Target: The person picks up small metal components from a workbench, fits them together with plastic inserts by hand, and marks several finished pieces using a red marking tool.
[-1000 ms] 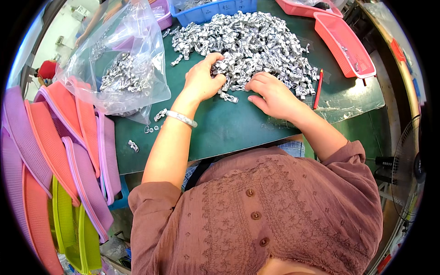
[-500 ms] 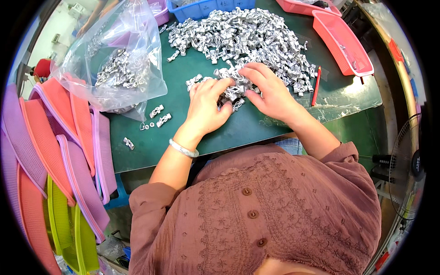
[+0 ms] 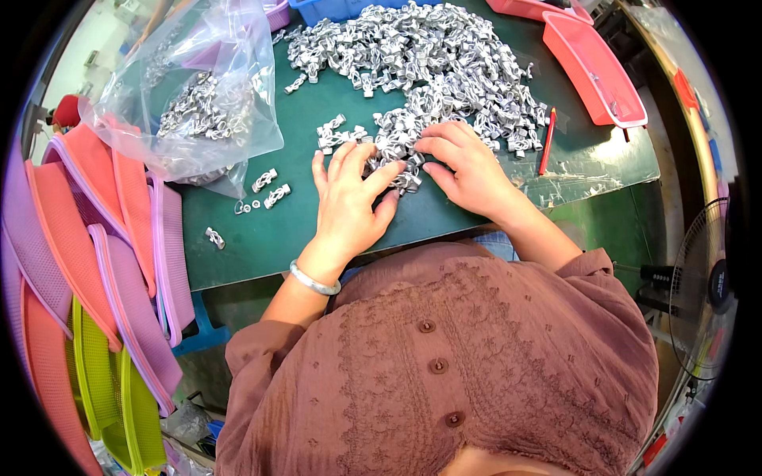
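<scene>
A big heap of small silvery-grey metal clip-like parts [image 3: 444, 59] covers the far middle of the green table. From its near side a smaller cluster of the same parts [image 3: 390, 135] reaches down between my hands. My left hand [image 3: 349, 202] lies with spread fingers at the cluster's left edge, index finger and thumb against the parts. Opposite it, my right hand [image 3: 470, 168] rests with fingers apart, fingertips touching the cluster's right side. A few parts [image 3: 333, 131] sit just beyond my left fingertips. Neither hand has a part visibly gripped.
A clear plastic bag [image 3: 198, 119] of similar parts stands at left, with loose pieces [image 3: 276, 195] and small rings near it. Stacked coloured baskets [image 3: 135, 309] line the left side. A red pencil [image 3: 548, 143], a pink basket [image 3: 591, 71] and a blue bin [image 3: 349, 9] border the heap.
Both hands have come slightly nearer to my body, and the fingers of my left hand have spread wider. More of the cluster between them shows. The whole view has shifted a little.
</scene>
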The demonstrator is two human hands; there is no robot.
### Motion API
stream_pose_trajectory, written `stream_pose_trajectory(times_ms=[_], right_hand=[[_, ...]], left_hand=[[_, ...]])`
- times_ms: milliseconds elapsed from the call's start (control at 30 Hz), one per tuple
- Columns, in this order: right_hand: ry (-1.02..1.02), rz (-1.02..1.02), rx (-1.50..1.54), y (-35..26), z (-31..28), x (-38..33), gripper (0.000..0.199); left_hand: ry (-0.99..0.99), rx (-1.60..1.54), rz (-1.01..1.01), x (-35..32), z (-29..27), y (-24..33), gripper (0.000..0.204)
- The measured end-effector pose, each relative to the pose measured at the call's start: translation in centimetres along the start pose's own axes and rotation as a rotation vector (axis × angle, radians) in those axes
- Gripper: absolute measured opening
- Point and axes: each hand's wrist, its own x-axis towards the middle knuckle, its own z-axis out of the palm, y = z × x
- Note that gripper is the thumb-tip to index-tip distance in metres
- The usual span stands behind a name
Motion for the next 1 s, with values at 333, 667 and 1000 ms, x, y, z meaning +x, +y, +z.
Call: stream_pose_trajectory(times_ms=[333,667,1000], right_hand=[[0.017,0.004,0.122,-2.1,0.4,-0.7,0.018],[0.024,0.502,0.523,-1.8,0.9,-1.0,0.005],[0.095,0.764,1.295,-2.0,1.4,-0.5,0.014]], left_hand=[[0.084,-0.048,-0.012,-0.7,-0.1,-0.4,0.037],[0.202,-0.125,-0.043,-0.9,-0.1,-1.0,0.032],[0.235,-0.216,-0.023,0.4,0.3,-0.1,0.032]])
